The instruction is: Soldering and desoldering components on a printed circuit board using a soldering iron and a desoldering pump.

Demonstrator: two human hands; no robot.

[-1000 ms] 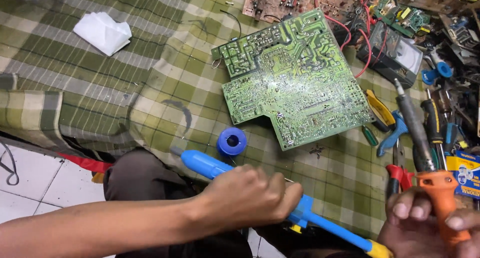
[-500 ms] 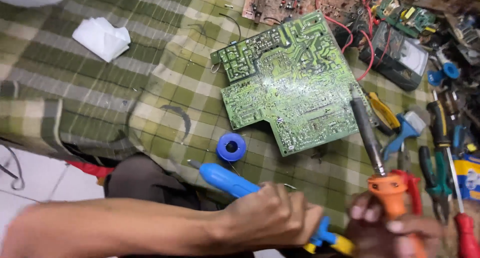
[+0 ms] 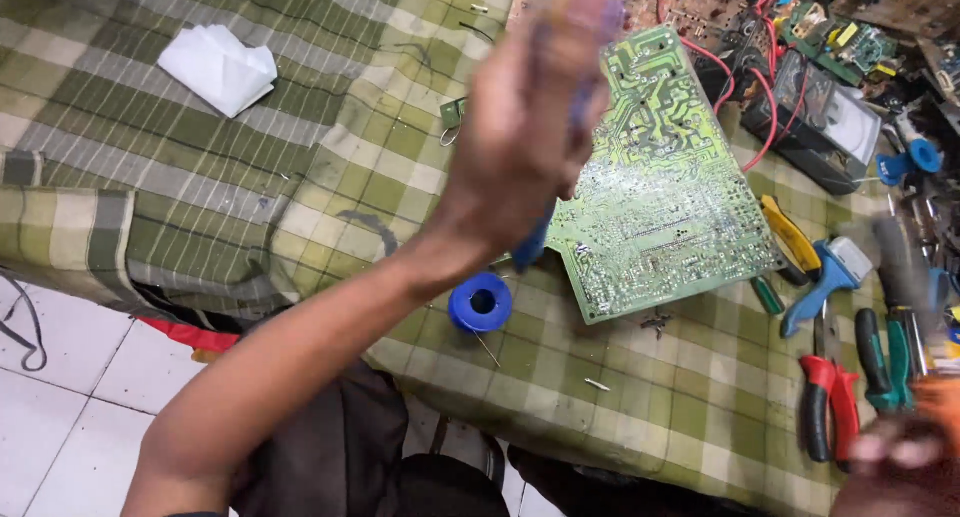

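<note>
Blue tool (image 3: 533, 245) | now lifted over green board (image 3: 660, 197), gripped in my left hand (image 3: 530, 117) | right hand (image 3: 900, 457) off board's right edge, blurred, grip unclear.

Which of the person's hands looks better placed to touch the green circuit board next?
Probably the left hand: it is raised right over the green circuit board, gripping a blue tool. The right hand sits blurred at the lower corner, near the pliers.
</note>
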